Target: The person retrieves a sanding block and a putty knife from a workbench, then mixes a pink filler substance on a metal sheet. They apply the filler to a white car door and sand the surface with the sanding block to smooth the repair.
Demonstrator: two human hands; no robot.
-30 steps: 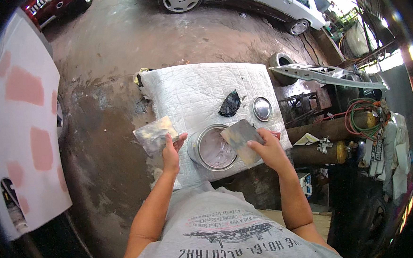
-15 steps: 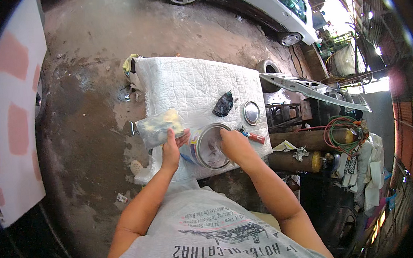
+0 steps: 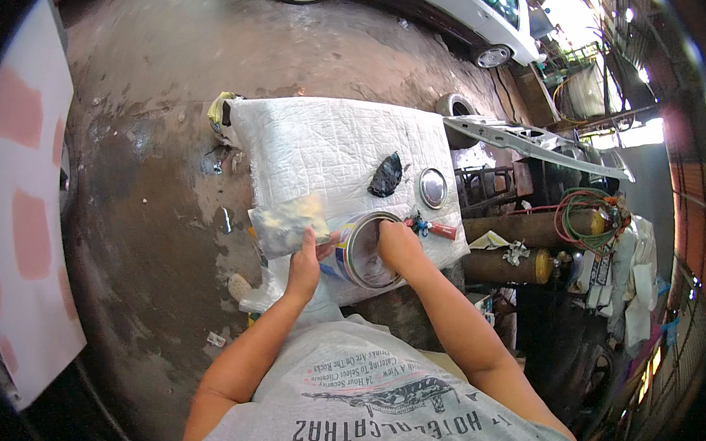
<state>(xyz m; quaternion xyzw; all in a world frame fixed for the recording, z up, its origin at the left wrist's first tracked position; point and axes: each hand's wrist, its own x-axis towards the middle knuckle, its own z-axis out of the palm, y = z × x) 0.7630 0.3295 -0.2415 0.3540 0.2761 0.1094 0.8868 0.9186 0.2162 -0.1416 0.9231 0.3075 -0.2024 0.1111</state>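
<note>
forearms converge, left hand gripping a smeared board, right hand in a can, grip hidden.

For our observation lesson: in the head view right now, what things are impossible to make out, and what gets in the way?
All in the head view:
- Right hand: fingertips, and anything they hold, hidden inside the tin by the hand itself.
- How full the tin is: right hand blocks much of its opening.
- Board: underside faces away.
- White car: cut off by the top edge.
</note>
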